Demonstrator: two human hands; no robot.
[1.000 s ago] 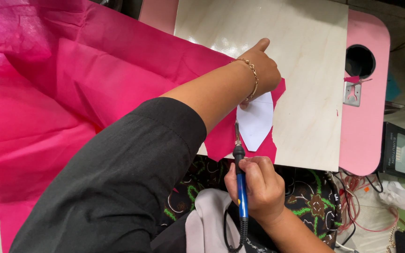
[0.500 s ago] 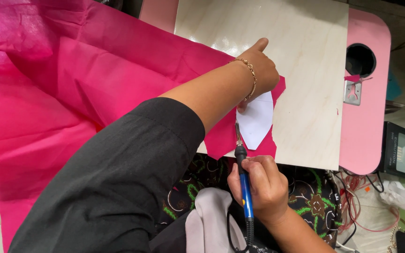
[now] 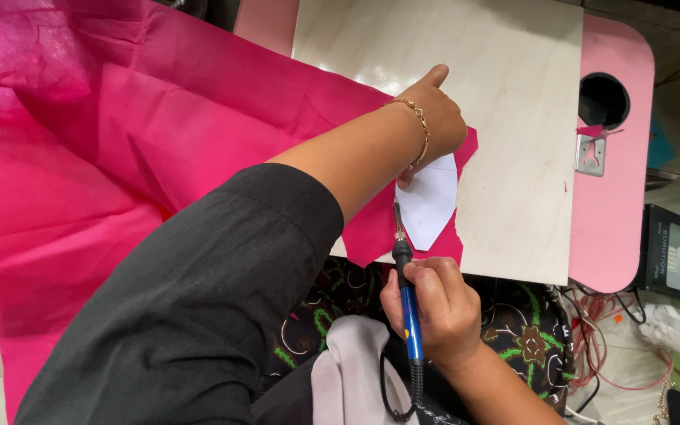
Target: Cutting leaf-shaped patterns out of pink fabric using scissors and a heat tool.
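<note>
Pressing down flat, the left hand (image 3: pixel 434 118) pins a white paper template (image 3: pixel 428 201) on thin pink fabric (image 3: pixel 120 157), seemingly to stop it shifting on the pale plywood board (image 3: pixel 505 102). Right hand (image 3: pixel 434 311) has its grip closed around a slim blue-handled hot tool (image 3: pixel 407 299), metal tip at the template's left edge.

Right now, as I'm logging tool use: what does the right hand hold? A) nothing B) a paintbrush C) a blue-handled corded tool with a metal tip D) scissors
C: the right hand grips a blue-handled corded tool, its metal tip at the white paper template on the pink fabric.
</note>
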